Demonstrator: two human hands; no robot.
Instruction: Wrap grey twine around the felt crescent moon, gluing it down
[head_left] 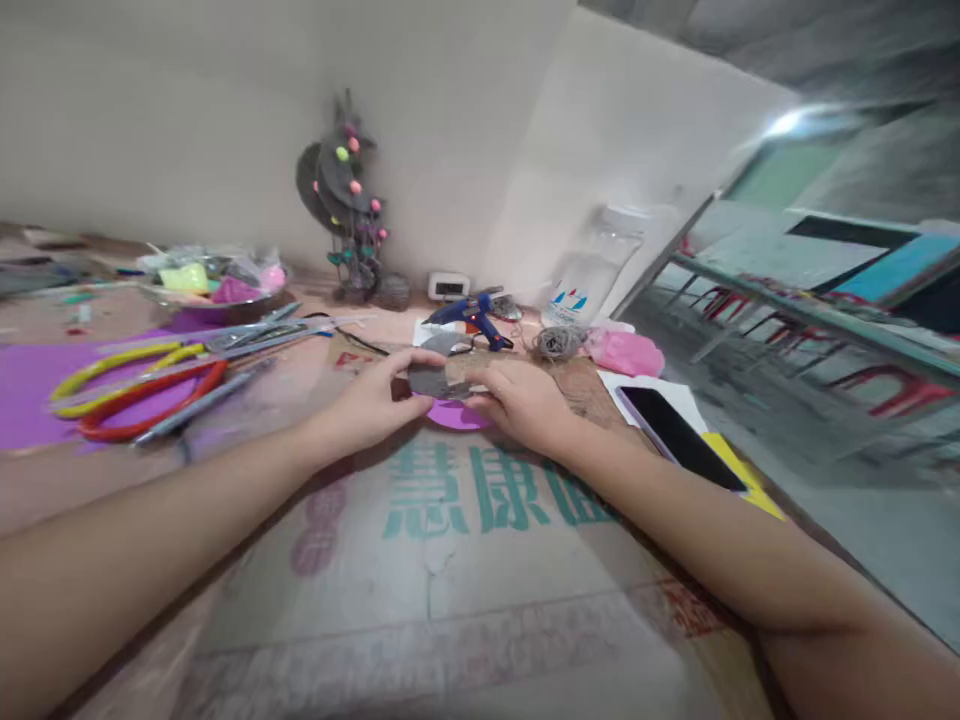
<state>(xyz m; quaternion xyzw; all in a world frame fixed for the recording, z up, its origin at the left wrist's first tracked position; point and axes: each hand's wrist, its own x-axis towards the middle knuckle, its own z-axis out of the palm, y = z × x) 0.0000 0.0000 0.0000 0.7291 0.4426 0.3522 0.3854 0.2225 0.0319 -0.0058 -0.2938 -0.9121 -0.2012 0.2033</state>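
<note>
Together, both hands gripped grey felt piece point(437, 380) by opposite edges: left hand point(373, 402) pinching left end, right hand point(520, 402) right end, just above purple disc point(455, 414) on surface point(450, 580). Piece looked thin, light, floppy; edges seemed best hold. Metal bowl point(217, 300) far left held bagged pink and yellow bits. Glue gun point(474, 318) lay behind.

Grey piece point(437, 381) over purple disc point(457, 414); blue glue gun point(471, 316); red-handled point(142, 400) and yellow-handled scissors point(120, 365).
</note>
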